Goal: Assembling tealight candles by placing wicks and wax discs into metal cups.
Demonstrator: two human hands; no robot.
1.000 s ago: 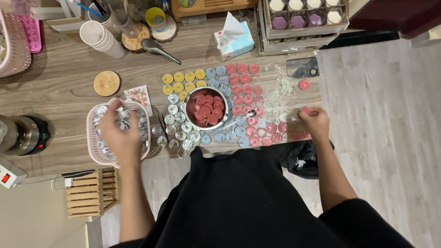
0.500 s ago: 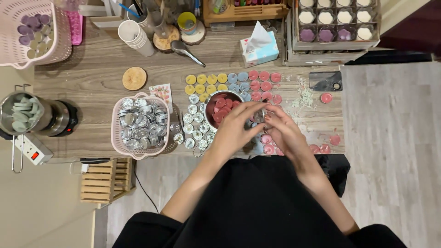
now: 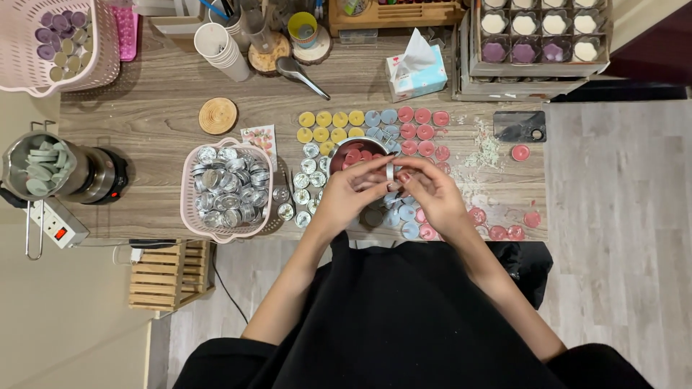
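Both hands meet over the front of the wooden table (image 3: pixel 158 115). My left hand (image 3: pixel 351 193) and my right hand (image 3: pixel 427 193) together pinch a small silver tealight cup (image 3: pixel 390 171) between the fingertips. Just behind them stands a metal bowl (image 3: pixel 346 148) with pink wax pieces. Rows of yellow (image 3: pixel 324 126), blue (image 3: pixel 380 117) and pink tealights (image 3: pixel 422 124) lie around it. Empty silver cups (image 3: pixel 306 180) sit to the left of my hands. A pink basket (image 3: pixel 227 189) full of silver cups stands further left.
A metal pot (image 3: pixel 43 167) on a hotplate and a power strip (image 3: pixel 54 223) sit at the left edge. A tissue box (image 3: pixel 414 68), stacked paper cups (image 3: pixel 222 50), a round wooden coaster (image 3: pixel 218 115) and trays of moulded candles (image 3: pixel 537 39) line the back. A wooden crate (image 3: pixel 169 274) stands below.
My left hand left the pink basket and my right hand left the table's right side. They came together in the middle and now hold a silver cup between them.
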